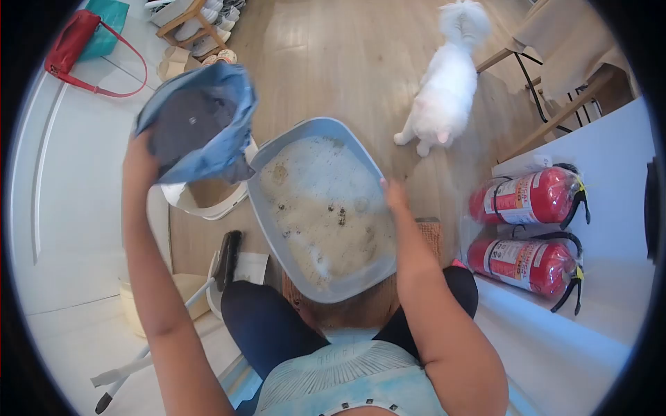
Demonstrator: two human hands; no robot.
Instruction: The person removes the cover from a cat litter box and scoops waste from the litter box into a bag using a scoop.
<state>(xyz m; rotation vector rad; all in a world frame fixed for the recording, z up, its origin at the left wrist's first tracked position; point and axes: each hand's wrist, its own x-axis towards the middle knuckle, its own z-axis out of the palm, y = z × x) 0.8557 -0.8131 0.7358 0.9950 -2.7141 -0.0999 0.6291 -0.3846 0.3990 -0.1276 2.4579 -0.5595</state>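
A patterned light-blue top (354,374) is nearest; beyond it a grey litter tray (333,295) lies between the hands, the right hand (394,193) gripping its right rim, the left hand (141,158) clutching an open, dark-lined blue bag (241,90) above a white bucket (227,206)

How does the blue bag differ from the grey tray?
The blue bag looks soft and crumpled, while the grey tray looks stiff, with a rounded rim. The bag's inside looks dark; the tray holds pale grains with a few dark clumps. The left hand grips the bag, the right hand the tray's rim. Both are open-topped.
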